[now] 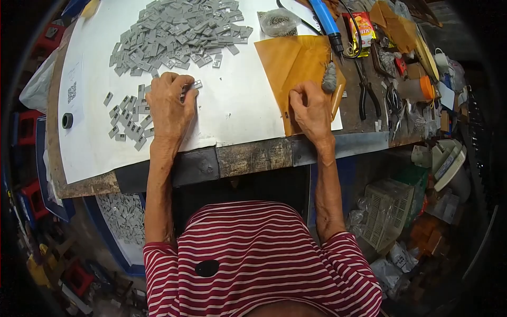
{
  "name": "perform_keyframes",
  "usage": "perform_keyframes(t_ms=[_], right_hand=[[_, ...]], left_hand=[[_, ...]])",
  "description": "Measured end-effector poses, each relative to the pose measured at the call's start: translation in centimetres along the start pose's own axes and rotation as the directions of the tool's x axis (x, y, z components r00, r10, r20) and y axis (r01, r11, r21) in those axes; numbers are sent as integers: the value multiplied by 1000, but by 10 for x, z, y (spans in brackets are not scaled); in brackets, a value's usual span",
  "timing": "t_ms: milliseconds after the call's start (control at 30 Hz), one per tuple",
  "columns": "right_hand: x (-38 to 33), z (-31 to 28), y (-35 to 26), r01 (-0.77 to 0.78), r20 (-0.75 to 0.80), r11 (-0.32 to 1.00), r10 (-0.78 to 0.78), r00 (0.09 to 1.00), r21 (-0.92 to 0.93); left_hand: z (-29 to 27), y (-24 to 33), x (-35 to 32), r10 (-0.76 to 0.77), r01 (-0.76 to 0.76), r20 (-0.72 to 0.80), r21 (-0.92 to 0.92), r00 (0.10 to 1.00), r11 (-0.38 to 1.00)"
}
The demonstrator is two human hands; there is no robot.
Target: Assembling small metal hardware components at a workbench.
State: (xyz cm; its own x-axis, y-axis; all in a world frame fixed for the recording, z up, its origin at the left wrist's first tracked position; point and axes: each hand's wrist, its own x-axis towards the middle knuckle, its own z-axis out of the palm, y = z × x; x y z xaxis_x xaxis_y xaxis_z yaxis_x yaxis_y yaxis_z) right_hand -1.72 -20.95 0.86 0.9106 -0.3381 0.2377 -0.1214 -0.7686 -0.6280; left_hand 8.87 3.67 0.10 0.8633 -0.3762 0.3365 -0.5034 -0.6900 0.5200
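Note:
My left hand point(170, 105) is closed over the white sheet, its fingers curled around small grey rectangular pieces; the end of one grey piece point(198, 84) shows at the fingertips. Beside that hand lies a loose group of the same grey pieces point(127, 117), and farther off a large heap point(177, 34) of them. Over the brown paper point(274, 68) my right hand point(312, 112) is pinched, thumb against forefinger. Whatever it may hold is hidden or too small to name. A tiny dark bit point(285, 114) lies on the paper just left of it.
A clear bag of tiny metal parts point(280, 22) sits behind the paper. To the right are a blue electric screwdriver point(325, 21) on a cord, black-handled pliers point(367, 95) and an orange-lidded jar point(420, 89). A black ring point(67, 121) lies at left; the table's front edge point(253, 157) is worn.

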Motion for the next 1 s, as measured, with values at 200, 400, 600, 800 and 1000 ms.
perform_keyframes(t_ms=[200,400,600,800,1000], right_hand=[[0,-11,2,-284,58,770,307,950,572],[2,-27,7,-452,428,30,268,863,891],[0,-30,-1,-513,592,-408,89,801,755],[-8,-24,-4,-549,650,-515,22,760,658],[-10,-19,-8,-570,663,-493,19,749,657]], left_hand=[[-4,9,1,44,-43,-25,10,999,999],[-6,40,2,178,-189,-78,-157,981,969],[1,80,7,259,-223,32,-414,965,882],[17,104,11,236,-117,97,-653,967,748],[21,114,11,161,-1,137,-758,977,652]])
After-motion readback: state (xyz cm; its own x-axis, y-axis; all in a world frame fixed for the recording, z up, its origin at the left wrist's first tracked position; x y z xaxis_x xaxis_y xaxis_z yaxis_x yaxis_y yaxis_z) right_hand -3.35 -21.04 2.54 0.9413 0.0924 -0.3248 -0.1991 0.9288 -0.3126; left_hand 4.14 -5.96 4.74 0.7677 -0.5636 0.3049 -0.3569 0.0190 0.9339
